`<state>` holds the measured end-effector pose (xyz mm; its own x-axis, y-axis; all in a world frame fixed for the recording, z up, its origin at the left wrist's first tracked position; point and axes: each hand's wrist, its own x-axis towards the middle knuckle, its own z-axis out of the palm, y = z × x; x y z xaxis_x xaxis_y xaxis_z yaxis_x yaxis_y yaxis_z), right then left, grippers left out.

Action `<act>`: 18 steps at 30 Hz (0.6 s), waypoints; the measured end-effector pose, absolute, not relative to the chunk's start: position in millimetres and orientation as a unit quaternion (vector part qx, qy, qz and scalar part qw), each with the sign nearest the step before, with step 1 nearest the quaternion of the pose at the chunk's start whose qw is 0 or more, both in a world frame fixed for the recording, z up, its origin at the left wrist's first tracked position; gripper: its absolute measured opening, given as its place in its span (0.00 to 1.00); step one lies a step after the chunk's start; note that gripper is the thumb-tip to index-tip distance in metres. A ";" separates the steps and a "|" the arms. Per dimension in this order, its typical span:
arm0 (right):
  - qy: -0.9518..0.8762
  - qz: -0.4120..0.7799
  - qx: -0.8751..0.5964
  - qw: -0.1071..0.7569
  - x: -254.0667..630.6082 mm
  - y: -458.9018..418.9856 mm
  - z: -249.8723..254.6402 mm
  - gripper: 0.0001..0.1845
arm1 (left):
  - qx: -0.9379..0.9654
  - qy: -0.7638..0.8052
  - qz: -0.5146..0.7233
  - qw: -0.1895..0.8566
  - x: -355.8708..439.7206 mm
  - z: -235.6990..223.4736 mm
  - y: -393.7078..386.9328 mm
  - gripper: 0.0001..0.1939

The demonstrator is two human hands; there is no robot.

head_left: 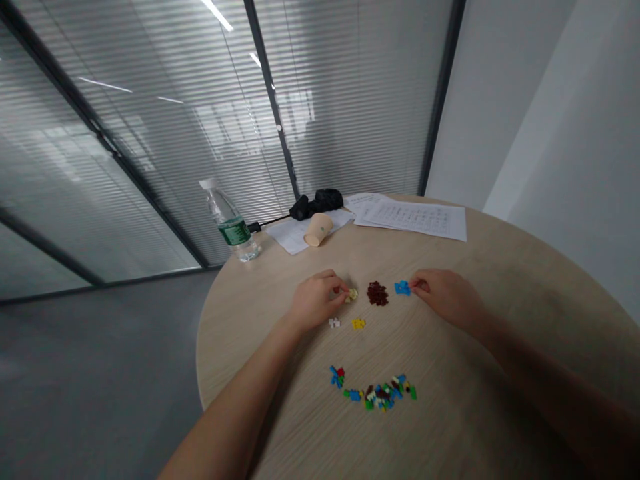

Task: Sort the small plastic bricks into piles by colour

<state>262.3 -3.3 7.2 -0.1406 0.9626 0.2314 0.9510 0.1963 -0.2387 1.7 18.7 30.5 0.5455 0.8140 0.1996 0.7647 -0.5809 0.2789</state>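
Left hand [316, 301]: fingers [341, 285] closed on a cream plastic brick [352, 295]. Right hand [447, 297]: fingers [418, 284] closed on blue plastic bricks [402, 288]. Brown bricks [377, 293] lie between the hands. Mixed bricks [377, 395] lie toward the near edge of the round wooden table [505, 287]. Open tabletop remains to the right, well clear of the edge.

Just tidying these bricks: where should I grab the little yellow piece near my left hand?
Pinch the yellow piece by opposite edges from straight above with your left hand. It lies flat on the wooden tabletop, so a side grip has nothing to catch; bare wood around it, apart from the white bricks, leaves room.
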 end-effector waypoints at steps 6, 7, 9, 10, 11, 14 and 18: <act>-0.737 0.030 -0.649 0.185 261.7 -2.6 5.8 0.05 | 0.877 0.447 0.156 0.076 1.5 29.9 18.3 0.08; -0.734 0.035 -0.651 0.189 262.0 -2.4 5.6 0.04 | 0.877 0.447 0.157 0.077 1.3 29.4 18.5 0.08; -0.732 0.042 -0.653 0.191 262.5 -2.0 5.3 0.03 | 0.877 0.448 0.155 0.082 1.0 28.5 18.9 0.08; -0.731 0.042 -0.653 0.192 262.8 -1.9 5.1 0.03 | 0.876 0.449 0.154 0.083 0.9 28.4 19.0 0.08; -0.729 0.040 -0.655 0.192 263.0 -1.9 5.0 0.03 | 0.876 0.450 0.153 0.083 0.9 28.4 19.1 0.08; -0.723 0.031 -0.664 0.188 263.0 -2.1 5.0 0.03 | 0.876 0.450 0.154 0.080 0.9 29.6 18.5 0.08; -0.720 0.035 -0.668 0.186 264.1 -2.2 6.0 0.04 | 0.876 0.447 0.163 0.079 -0.1 31.7 17.7 0.09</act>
<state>264.1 -2.2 6.0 -0.0389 0.9745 0.2211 0.9481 0.1058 -0.2998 -0.1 17.7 31.7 0.5476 0.8084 0.2159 0.7571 -0.5886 0.2836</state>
